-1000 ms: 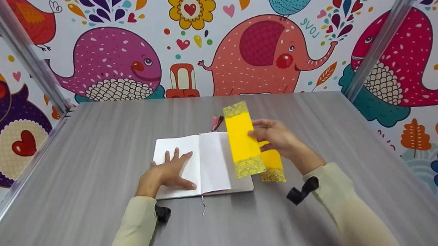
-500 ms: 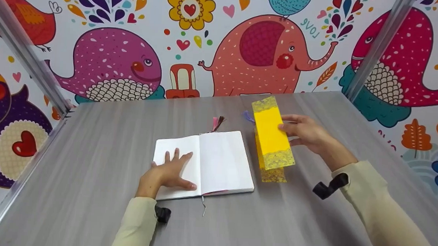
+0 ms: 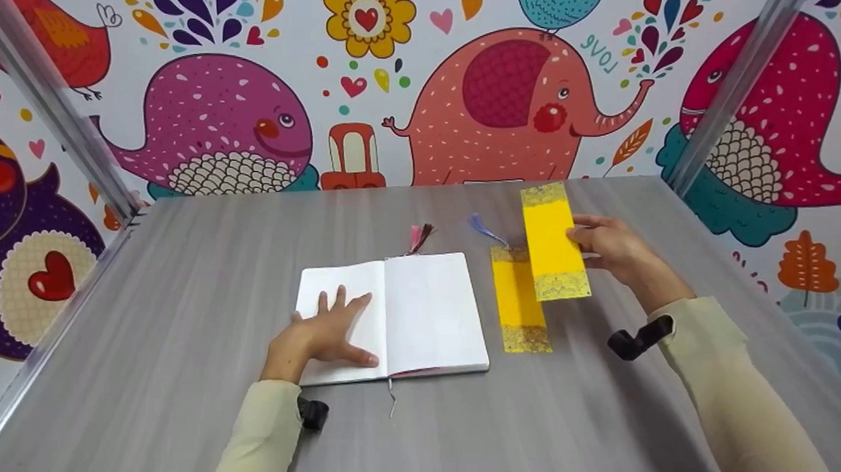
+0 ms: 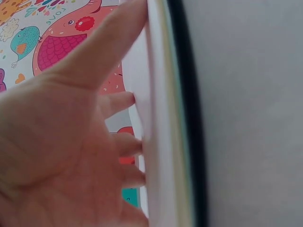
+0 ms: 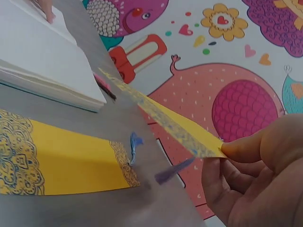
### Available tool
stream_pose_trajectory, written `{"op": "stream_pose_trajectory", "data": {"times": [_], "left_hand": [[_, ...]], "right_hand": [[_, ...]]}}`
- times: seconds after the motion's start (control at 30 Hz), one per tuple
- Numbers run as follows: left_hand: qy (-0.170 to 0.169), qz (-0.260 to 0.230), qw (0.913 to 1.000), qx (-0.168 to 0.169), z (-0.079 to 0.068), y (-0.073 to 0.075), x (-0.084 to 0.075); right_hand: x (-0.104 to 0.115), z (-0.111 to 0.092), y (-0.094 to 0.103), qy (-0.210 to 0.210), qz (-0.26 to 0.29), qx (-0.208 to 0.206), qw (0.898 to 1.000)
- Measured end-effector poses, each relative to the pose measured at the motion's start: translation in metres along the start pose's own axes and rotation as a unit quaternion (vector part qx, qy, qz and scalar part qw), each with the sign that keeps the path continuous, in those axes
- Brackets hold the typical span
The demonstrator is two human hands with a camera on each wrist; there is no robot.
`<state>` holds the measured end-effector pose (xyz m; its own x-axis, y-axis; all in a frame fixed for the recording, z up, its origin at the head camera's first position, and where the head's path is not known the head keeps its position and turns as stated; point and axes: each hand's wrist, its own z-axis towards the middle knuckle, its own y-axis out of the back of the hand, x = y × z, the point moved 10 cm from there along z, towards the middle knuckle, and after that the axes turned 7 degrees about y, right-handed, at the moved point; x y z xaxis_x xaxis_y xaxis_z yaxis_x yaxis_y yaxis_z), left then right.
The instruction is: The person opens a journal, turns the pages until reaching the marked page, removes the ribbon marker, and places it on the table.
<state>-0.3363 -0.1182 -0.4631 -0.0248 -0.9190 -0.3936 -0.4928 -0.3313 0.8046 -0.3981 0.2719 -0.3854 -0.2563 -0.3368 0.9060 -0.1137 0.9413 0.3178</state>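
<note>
An open notebook [image 3: 431, 316] with blank white pages lies on the table. My left hand [image 3: 333, 332] rests spread on its left page, fingers straight, pressing the paper; the left wrist view shows the same fingertips against the page edge. To the right of the notebook, my right hand [image 3: 610, 249] pinches a yellow bookmark [image 3: 555, 239] with patterned ends by its right edge, raised over the table. A purple tassel [image 5: 174, 171] hangs near it in the right wrist view. A second yellow bookmark [image 3: 518, 299] with a blue tassel [image 3: 489, 230] lies flat on the table, partly covered by the held one.
Pink and dark brown tassels [image 3: 420, 237] stick out from the notebook's top edge. A thin ribbon [image 3: 392, 398] trails from its bottom edge. Grey table [image 3: 194, 289] surrounds everything, with a cartoon-printed wall [image 3: 370, 89] behind and metal posts [image 3: 730, 101] at the corners.
My right hand has carried the yellow bookmark off the notebook to the right and slightly back, uncovering the right page and more of the lying bookmark. The left hand has stayed in place.
</note>
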Motion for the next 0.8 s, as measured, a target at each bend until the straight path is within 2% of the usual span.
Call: {"op": "stream_pose_trajectory", "data": {"times": [0.17, 0.4, 0.67, 0.8], "left_hand": [[-0.005, 0.003, 1.0, 0.002, 0.001, -0.002, -0.003], [-0.002, 0.003, 1.0, 0.006, 0.002, -0.004, -0.004], [-0.002, -0.002, 1.0, 0.001, 0.0, -0.001, -0.003], [0.003, -0.003, 1.0, 0.0, -0.001, 0.001, 0.001]], "right_hand": [[-0.008, 0.017, 0.008, -0.013, 0.01, -0.022, 1.0], [-0.011, 0.037, 0.018, -0.007, 0.012, -0.045, 0.999], [-0.039, 0.04, 0.024, -0.044, 0.022, -0.046, 0.998], [-0.055, 0.036, 0.02, -0.048, 0.005, -0.027, 0.998]]}}
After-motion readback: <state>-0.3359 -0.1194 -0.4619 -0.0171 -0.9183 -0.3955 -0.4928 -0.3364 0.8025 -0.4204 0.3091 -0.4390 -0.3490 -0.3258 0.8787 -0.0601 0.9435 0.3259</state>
